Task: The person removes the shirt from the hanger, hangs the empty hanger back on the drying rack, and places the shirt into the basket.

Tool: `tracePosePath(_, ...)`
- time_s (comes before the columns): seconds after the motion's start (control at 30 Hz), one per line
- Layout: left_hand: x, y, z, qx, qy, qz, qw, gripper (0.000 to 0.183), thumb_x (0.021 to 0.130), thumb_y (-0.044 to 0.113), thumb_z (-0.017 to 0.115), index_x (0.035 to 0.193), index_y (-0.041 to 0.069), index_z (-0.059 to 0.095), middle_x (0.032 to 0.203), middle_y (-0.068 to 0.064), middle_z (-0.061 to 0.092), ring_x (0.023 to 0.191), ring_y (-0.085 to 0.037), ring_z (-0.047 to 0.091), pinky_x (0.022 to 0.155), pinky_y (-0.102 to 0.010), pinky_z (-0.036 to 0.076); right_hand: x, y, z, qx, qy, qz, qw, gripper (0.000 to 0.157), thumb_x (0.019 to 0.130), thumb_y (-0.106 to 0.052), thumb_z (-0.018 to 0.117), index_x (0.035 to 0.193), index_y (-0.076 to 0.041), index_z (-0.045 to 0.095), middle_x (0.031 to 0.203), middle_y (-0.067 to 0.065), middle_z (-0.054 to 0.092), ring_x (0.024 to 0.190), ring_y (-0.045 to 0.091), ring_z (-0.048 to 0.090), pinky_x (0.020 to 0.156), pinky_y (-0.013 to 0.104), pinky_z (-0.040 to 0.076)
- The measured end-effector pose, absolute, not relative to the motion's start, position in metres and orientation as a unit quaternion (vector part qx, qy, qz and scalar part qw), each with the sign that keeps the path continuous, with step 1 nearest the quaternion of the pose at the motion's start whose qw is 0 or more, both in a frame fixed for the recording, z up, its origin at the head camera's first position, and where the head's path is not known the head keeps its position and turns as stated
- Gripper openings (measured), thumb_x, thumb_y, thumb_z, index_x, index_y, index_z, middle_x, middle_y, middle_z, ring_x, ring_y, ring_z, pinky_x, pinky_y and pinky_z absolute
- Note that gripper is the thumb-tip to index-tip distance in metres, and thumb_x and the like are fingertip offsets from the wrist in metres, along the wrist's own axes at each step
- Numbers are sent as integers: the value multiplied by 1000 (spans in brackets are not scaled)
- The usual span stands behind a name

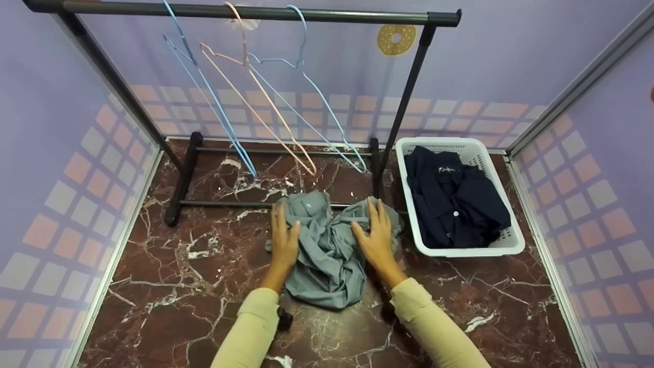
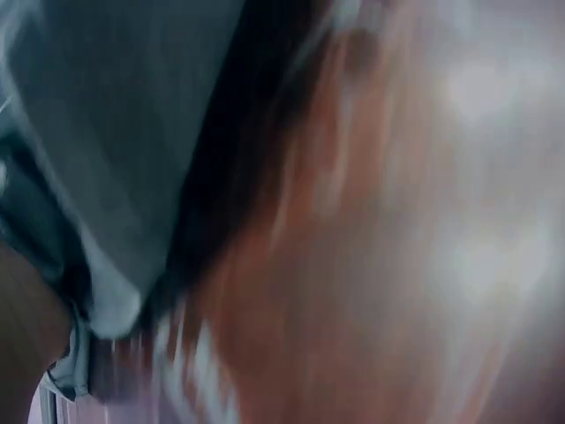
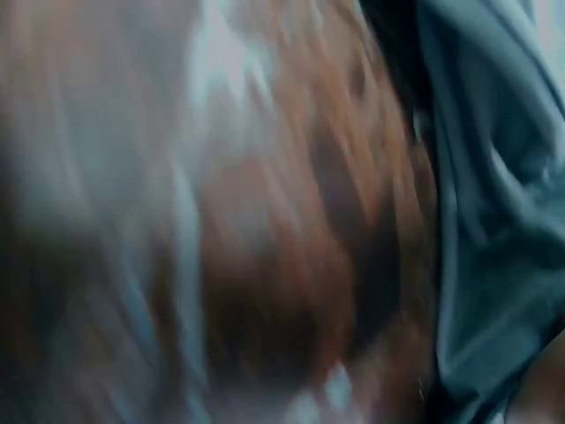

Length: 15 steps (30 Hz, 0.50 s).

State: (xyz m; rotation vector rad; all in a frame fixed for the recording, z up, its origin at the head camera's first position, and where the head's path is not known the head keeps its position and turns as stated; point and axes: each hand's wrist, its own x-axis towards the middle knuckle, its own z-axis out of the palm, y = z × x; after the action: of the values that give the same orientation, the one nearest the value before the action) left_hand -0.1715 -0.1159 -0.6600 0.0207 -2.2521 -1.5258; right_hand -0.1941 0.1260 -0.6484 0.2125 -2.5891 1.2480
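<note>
In the head view a crumpled grey-green shirt (image 1: 327, 260) lies in a loose heap on the floor, a small pale mark on its upper left part. My left hand (image 1: 284, 240) is at the left side of the heap, fingers pointing away from me and fairly straight. On the right part of the cloth rests my right hand (image 1: 377, 237), thumb spread from extended fingers. Folds of the shirt (image 2: 124, 115) fill the upper left of the left wrist view. Its cloth (image 3: 494, 221) also hangs along the right side of the blurred right wrist view.
Behind the shirt stands a black clothes rack (image 1: 337, 15). On its rail hang a blue hanger (image 1: 214, 97), a pink hanger (image 1: 271, 105) and another blue hanger (image 1: 322, 97). A white basket (image 1: 472, 252) at right holds dark navy clothing (image 1: 454, 204). Patterned walls enclose the marbled floor (image 1: 194, 296).
</note>
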Motion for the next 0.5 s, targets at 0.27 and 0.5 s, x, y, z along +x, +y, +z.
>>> tracePosePath(0.27, -172, -74, -655, -9, -789, -581, 199, 61, 102, 18, 44, 156, -8, 33, 164, -34, 25, 155, -49, 18, 127, -63, 17, -179, 104, -647, 48, -845, 525, 87, 72, 101, -37, 64, 162, -12, 34, 169, 26, 21, 155, 48, 20, 122, 70, 21)
tracePosePath(0.5, -174, -49, -643, -41, -769, -613, 174, 57, 105, 14, 42, 157, -7, 32, 164, -28, 30, 154, -45, 27, 126, -61, 21, -182, 100, -638, 51, -800, 598, 19, 67, 105, -29, 59, 164, -16, 29, 172, 17, 20, 158, 37, 20, 126, 61, 23)
